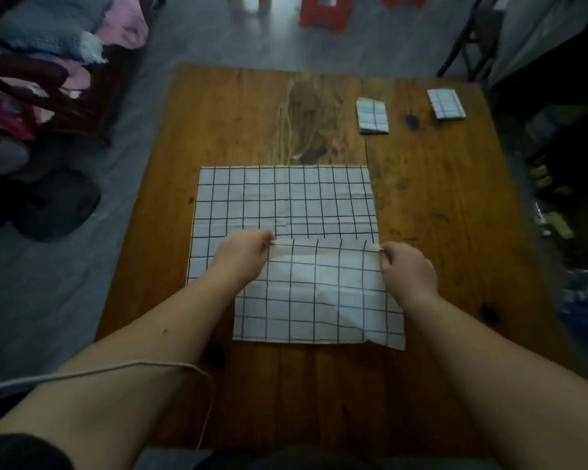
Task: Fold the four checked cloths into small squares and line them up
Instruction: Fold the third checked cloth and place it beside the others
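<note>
I see a brown wooden table [438, 205] with plank seams, dark knots and a pale worn patch [302, 110] towards its far middle. A large checked cloth [286, 198] lies spread flat at the centre. A second checked cloth [319, 300] lies nearer to me. Its far part overlaps the near right part of the large one, and its near edge rests on bare wood. At the far right sit two small folded squares, well apart: the left folded cloth [372, 115] and the right folded cloth [445, 104], with a dark knot [412, 121] between them.
</note>
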`<action>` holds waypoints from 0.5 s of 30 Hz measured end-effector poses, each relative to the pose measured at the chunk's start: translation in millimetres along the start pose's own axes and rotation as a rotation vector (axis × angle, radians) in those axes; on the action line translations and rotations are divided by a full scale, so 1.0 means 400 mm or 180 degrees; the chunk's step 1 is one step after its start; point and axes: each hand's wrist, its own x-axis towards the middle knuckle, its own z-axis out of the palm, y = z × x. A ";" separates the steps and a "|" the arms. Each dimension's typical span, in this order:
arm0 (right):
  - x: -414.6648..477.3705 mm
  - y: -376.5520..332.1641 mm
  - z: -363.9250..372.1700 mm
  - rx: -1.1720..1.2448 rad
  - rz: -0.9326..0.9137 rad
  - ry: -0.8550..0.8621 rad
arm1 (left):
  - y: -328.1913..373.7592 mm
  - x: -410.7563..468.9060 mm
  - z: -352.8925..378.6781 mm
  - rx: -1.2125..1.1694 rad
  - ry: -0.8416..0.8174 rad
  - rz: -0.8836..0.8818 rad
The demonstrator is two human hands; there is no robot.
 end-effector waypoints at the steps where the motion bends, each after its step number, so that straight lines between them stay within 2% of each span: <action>1: 0.024 0.000 0.012 -0.0019 0.0057 -0.0036 | -0.004 0.030 0.008 0.0064 -0.0040 0.0011; 9: 0.094 0.021 0.103 -0.0071 0.0251 -0.0186 | -0.013 0.138 0.103 0.0392 -0.0166 0.0209; 15: -0.016 0.034 0.103 0.0613 0.0571 -0.0009 | -0.019 0.033 0.106 0.0152 0.0140 -0.0008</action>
